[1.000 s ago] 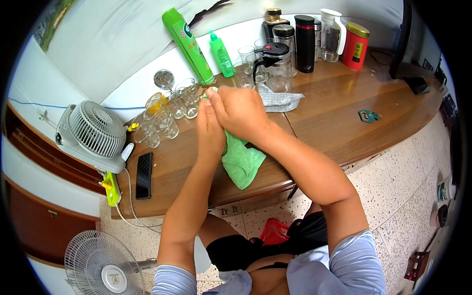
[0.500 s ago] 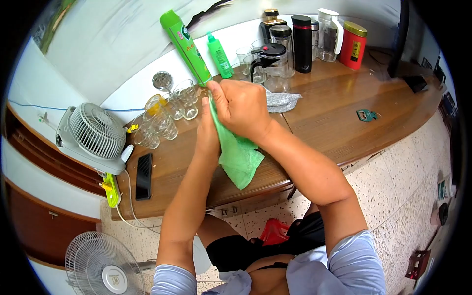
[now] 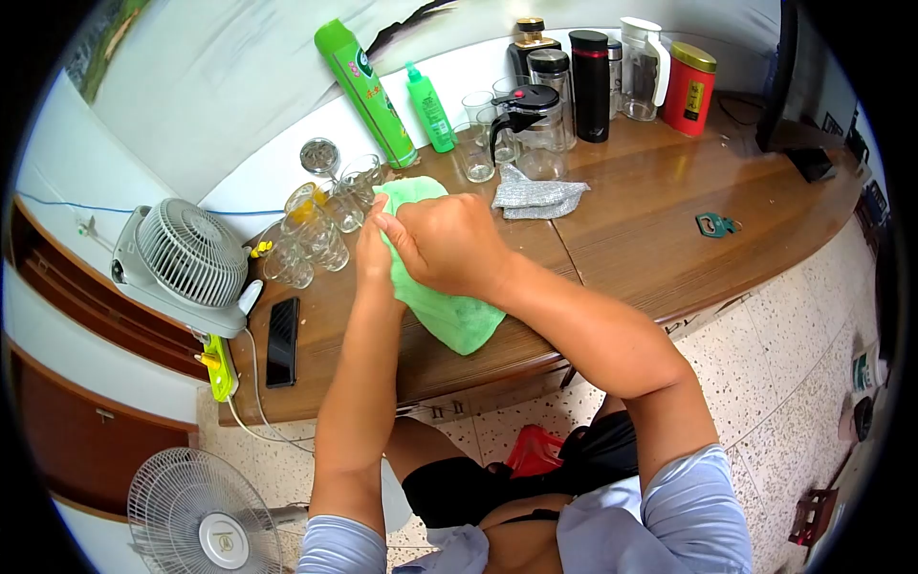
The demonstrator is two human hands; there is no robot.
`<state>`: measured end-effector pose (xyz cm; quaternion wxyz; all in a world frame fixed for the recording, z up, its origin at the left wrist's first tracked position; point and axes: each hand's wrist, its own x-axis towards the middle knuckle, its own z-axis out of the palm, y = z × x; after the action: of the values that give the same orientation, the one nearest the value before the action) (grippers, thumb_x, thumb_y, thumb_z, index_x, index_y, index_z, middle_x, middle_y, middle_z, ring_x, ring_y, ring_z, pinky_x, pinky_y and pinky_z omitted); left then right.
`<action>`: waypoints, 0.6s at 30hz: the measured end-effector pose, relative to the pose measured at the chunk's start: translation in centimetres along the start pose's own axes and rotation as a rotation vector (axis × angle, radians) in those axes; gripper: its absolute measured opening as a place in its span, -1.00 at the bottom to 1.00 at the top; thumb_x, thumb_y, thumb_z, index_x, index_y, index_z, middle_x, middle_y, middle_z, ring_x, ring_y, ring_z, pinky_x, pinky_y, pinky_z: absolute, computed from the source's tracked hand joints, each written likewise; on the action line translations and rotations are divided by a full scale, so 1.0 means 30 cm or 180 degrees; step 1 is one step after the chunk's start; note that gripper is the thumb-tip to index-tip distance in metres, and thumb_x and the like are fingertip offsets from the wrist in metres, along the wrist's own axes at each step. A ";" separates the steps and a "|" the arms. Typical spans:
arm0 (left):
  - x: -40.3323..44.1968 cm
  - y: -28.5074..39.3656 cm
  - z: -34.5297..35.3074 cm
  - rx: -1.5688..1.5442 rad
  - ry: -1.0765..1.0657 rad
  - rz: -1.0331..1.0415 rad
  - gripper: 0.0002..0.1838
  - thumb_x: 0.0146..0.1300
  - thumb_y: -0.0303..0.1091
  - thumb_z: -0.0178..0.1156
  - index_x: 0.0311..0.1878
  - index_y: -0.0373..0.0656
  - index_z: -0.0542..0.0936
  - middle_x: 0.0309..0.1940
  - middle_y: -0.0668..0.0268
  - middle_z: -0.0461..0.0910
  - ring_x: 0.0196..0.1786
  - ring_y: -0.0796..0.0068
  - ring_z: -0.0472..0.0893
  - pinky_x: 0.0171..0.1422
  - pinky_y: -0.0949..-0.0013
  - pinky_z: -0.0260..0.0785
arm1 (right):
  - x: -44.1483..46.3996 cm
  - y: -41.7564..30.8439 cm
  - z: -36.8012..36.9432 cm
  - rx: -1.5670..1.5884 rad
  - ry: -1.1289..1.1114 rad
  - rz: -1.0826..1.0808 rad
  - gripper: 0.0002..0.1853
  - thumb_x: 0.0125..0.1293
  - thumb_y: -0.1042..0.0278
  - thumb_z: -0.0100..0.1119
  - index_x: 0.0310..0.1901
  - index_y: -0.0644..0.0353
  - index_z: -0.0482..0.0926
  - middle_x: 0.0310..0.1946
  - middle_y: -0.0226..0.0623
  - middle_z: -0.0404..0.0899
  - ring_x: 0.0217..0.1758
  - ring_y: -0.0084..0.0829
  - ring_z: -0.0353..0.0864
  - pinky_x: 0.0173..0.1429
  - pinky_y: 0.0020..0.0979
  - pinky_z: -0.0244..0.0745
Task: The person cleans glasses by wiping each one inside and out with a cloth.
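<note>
A light green cloth (image 3: 449, 314) is bunched between my two hands above the brown desk, its lower end hanging down in front. My right hand (image 3: 448, 239) is closed in a fist against the cloth, thumb on top. On the other side, my left hand (image 3: 376, 253) presses against the cloth, its fingers mostly hidden behind it. Whether anything is wrapped inside the cloth, I cannot tell. Just beyond my hands stand several clear glasses (image 3: 339, 210) and a tall green spray can (image 3: 368, 96). To the right lies a folded grey cloth (image 3: 540, 196).
A glass pot with black lid (image 3: 541, 134), a black thermos (image 3: 589, 91) and a red canister (image 3: 688, 91) line the desk's back. At left are a small fan (image 3: 191, 253), a phone (image 3: 282, 342) and a power strip (image 3: 220, 371). A green bottle opener (image 3: 715, 225) lies right.
My hands have shifted slightly left and down. The cloth has turned, so its upper edge now spreads over the top of my hands, and its hanging end is higher.
</note>
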<state>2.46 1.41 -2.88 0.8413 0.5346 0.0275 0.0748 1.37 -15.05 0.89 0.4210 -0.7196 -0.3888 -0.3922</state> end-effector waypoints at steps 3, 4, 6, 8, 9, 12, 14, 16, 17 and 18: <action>0.017 -0.046 0.015 -0.0220 -0.0122 -0.0315 -0.57 0.65 0.02 0.13 0.20 -0.18 0.63 0.07 0.24 0.70 0.02 0.34 0.73 0.01 0.19 0.66 | 0.014 0.002 -0.009 0.0104 0.0293 -0.0184 -0.57 0.55 0.21 0.24 -0.54 0.19 0.60 -0.62 -0.06 0.57 -0.57 0.05 0.60 -0.45 -0.04 0.50; -0.029 -0.030 0.050 0.0203 -0.0175 -0.0178 -0.57 0.65 0.01 0.13 0.22 -0.17 0.62 0.06 0.24 0.70 0.02 0.33 0.73 0.02 0.18 0.67 | 0.024 0.009 -0.015 0.0120 0.0428 -0.0233 -0.57 0.55 0.23 0.25 -0.54 0.19 0.59 -0.62 -0.07 0.57 -0.57 0.04 0.59 -0.45 -0.05 0.49; -0.133 0.025 0.165 0.0118 -0.0080 -0.0454 -0.56 0.68 0.02 0.07 0.27 -0.14 0.58 0.03 0.24 0.69 0.01 0.37 0.73 0.04 0.21 0.65 | 0.043 0.027 -0.034 -0.0104 0.0615 -0.0127 -0.54 0.54 0.18 0.25 -0.57 0.15 0.57 -0.65 -0.13 0.57 -0.59 -0.01 0.61 -0.47 -0.06 0.51; -0.130 0.016 0.187 0.0174 -0.0267 -0.0396 -0.54 0.70 0.04 0.01 0.28 -0.16 0.57 0.03 0.25 0.69 0.00 0.38 0.73 0.05 0.23 0.64 | 0.058 0.051 -0.054 -0.0297 0.0754 -0.0009 -0.53 0.55 0.15 0.25 -0.59 0.13 0.56 -0.67 -0.15 0.57 -0.60 -0.03 0.63 -0.49 -0.07 0.52; -0.130 0.014 0.196 0.0205 -0.0361 -0.0370 -0.53 0.71 0.05 -0.02 0.28 -0.16 0.56 0.03 0.25 0.69 0.00 0.38 0.73 0.06 0.25 0.63 | 0.062 0.058 -0.060 -0.0351 0.0711 0.0099 -0.53 0.55 0.14 0.24 -0.58 0.14 0.57 -0.66 -0.14 0.58 -0.60 -0.02 0.64 -0.49 -0.06 0.52; -0.138 -0.006 0.205 0.0493 -0.0342 0.0199 -0.50 0.77 0.02 -0.15 0.32 -0.21 0.55 0.05 0.26 0.68 0.07 0.44 0.68 0.15 0.31 0.58 | 0.062 0.065 -0.067 -0.0435 0.0548 0.0376 -0.52 0.56 0.12 0.21 -0.56 0.15 0.61 -0.64 -0.10 0.62 -0.60 0.02 0.65 -0.47 -0.04 0.54; -0.130 -0.021 0.201 0.0742 -0.0154 0.0725 -0.47 0.78 0.02 -0.16 0.36 -0.22 0.54 0.06 0.29 0.68 0.10 0.47 0.67 0.19 0.32 0.56 | 0.054 0.054 -0.057 -0.0390 0.0389 0.0505 -0.52 0.57 0.10 0.19 -0.54 0.16 0.64 -0.63 -0.07 0.63 -0.59 0.04 0.65 -0.46 -0.02 0.55; -0.114 -0.019 0.205 0.1158 0.0171 0.1349 -0.43 0.78 0.04 -0.16 0.43 -0.24 0.53 0.06 0.33 0.68 0.11 0.51 0.66 0.23 0.32 0.55 | 0.032 0.046 -0.019 -0.0300 0.0197 0.0446 -0.51 0.57 0.09 0.18 -0.54 0.17 0.65 -0.63 -0.05 0.64 -0.59 0.05 0.65 -0.45 -0.01 0.56; -0.103 -0.014 0.189 0.1107 0.0105 0.1286 -0.45 0.78 0.03 -0.14 0.43 -0.24 0.54 0.08 0.31 0.68 0.11 0.50 0.66 0.23 0.32 0.55 | 0.021 0.039 -0.005 -0.0253 0.0103 0.0416 -0.51 0.57 0.09 0.17 -0.54 0.17 0.66 -0.63 -0.04 0.64 -0.59 0.06 0.65 -0.44 -0.01 0.56; -0.089 -0.003 0.156 0.1056 0.0037 0.1218 -0.46 0.78 0.01 -0.13 0.44 -0.23 0.54 0.11 0.29 0.68 0.12 0.48 0.65 0.23 0.32 0.54 | 0.015 0.024 -0.003 -0.0283 0.0005 0.0257 -0.50 0.56 0.08 0.17 -0.57 0.16 0.65 -0.65 -0.06 0.62 -0.59 0.04 0.66 -0.43 -0.04 0.57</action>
<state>0.41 -3.25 -1.04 0.7124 0.6604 -0.0574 0.2303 2.15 -15.28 1.10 0.4044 -0.7523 -0.3413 -0.3923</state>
